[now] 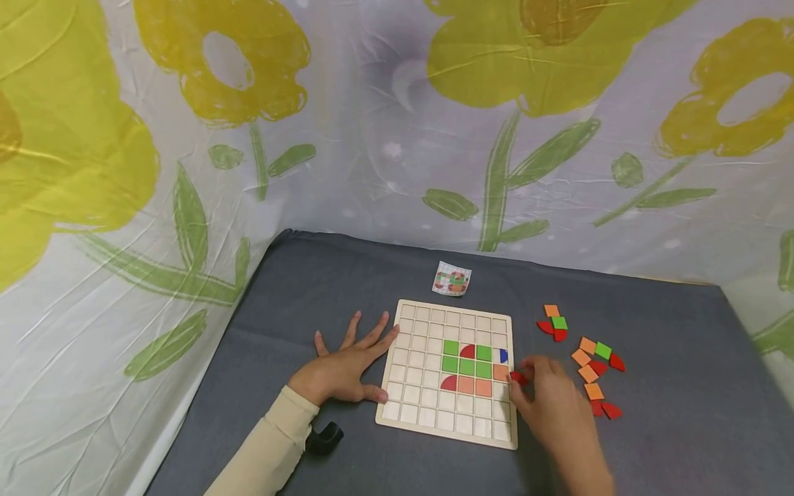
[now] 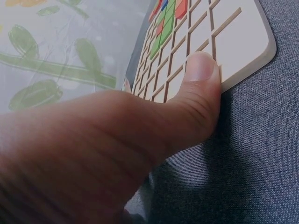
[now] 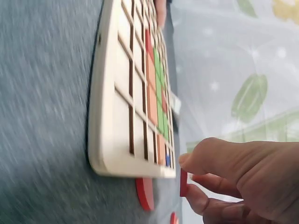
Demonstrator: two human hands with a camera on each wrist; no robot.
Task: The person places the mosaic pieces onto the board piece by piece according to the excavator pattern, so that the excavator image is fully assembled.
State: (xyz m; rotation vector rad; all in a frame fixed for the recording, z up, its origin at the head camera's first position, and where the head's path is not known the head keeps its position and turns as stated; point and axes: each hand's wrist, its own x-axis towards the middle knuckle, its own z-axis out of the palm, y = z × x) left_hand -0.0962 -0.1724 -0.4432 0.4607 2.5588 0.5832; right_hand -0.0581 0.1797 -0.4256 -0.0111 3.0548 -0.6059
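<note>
A wooden grid board (image 1: 417, 413) lies on the dark cloth, with green, orange and red tiles and one blue-and-white tile in its right half. My left hand (image 1: 343, 372) is spread at the board's left side, its fingertip and thumb touching the edge; in the left wrist view the thumb (image 2: 201, 79) presses on the rim. Just off the right edge, my right hand (image 1: 548, 399) pinches a red quarter-round tile (image 3: 183, 183) between thumb and finger. The right wrist view shows this tile held above the cloth.
Loose orange, green and red tiles lie right of the board, among them a green tile (image 1: 603, 350) and an orange tile (image 1: 593, 391). A small pattern card (image 1: 451, 279) lies behind the board. A black strap (image 1: 324, 439) shows by the left sleeve. A flowered curtain (image 1: 372, 138) hangs behind.
</note>
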